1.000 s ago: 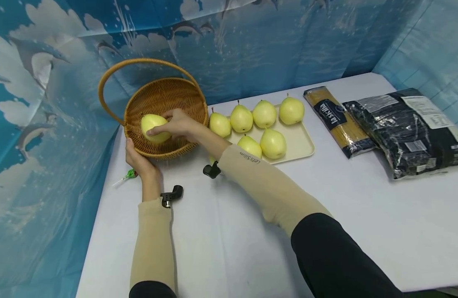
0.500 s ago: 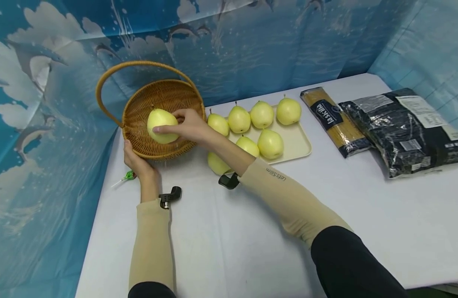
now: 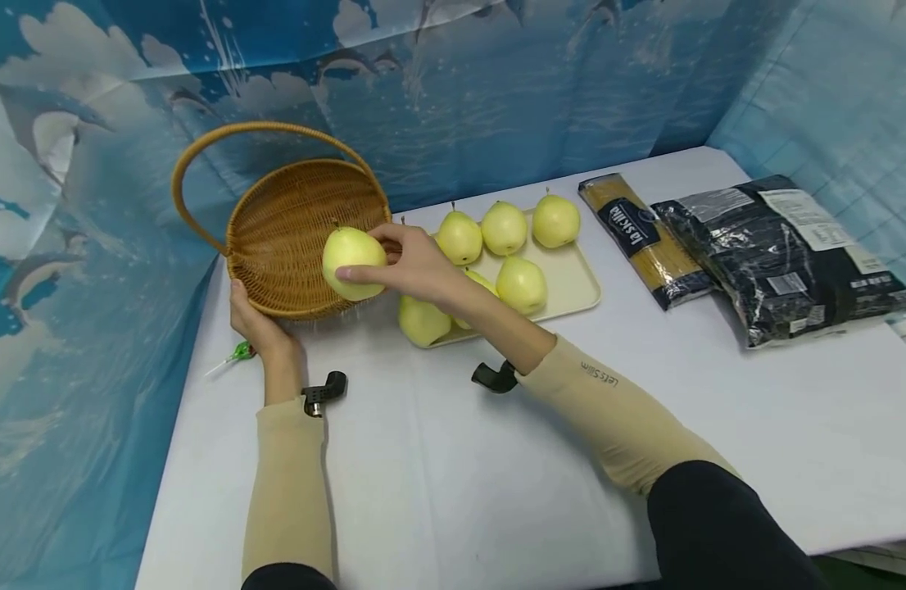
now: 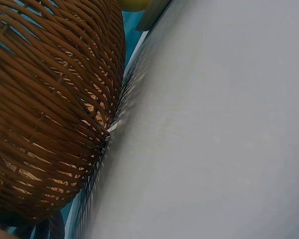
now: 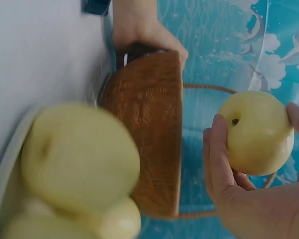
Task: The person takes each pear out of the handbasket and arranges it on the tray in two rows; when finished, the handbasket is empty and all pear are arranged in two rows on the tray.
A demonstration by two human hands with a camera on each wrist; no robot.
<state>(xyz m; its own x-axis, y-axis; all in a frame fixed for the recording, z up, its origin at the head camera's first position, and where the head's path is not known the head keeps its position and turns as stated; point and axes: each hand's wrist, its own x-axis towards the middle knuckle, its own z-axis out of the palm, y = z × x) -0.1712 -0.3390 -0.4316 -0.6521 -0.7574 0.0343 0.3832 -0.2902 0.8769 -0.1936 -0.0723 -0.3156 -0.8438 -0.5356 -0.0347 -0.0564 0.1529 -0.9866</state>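
In the head view my right hand holds a yellow-green pear, thumb on the near side. The pear overlaps the right front of a brown wicker basket with a tall looped handle. My left hand grips the basket's lower left edge and keeps it tilted, its opening towards me; most of its fingers are hidden. The right wrist view shows the held pear between thumb and fingers, apart from the basket. Woven basket wall fills the left of the left wrist view.
Right of the basket, a cream tray bears several pears, some partly hidden by my right arm. Farther right lie a packet of spaghetti and a black plastic package. A green-wrapped lollipop lies left of my left wrist.
My right hand has drawn the pear from inside the basket up and rightwards to its right front edge. The left hand keeps its grip on the basket; the head view has shifted slightly.
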